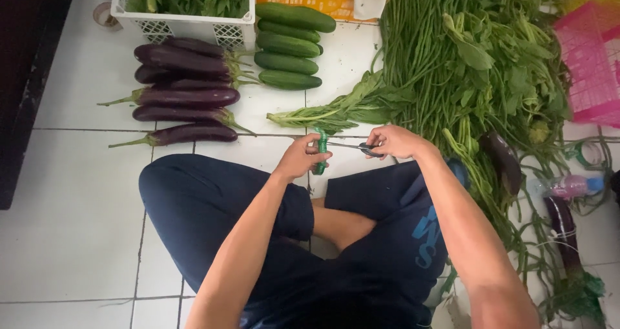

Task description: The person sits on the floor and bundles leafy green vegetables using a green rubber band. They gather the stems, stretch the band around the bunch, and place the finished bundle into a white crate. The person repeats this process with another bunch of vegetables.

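Eggplants (184, 96) stacked on the floor at left, cucumbers (289, 45) just right of them. Behind both, a crate of leaves (187, 3). Long beans and greens (465, 64) heaped at right. Hands (300, 158) (394, 142) in the middle, before a leafy bunch (342, 113).

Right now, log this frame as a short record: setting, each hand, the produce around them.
setting: person seated cross-legged on a white tiled floor
left hand: grips a green strip
right hand: holds scissors, blades pointing at the strip
near the hands: bunch of leafy greens
left of the hands: row of purple eggplants
top centre: stacked cucumbers
top left: white crate of leaves
right: long beans, pink basket
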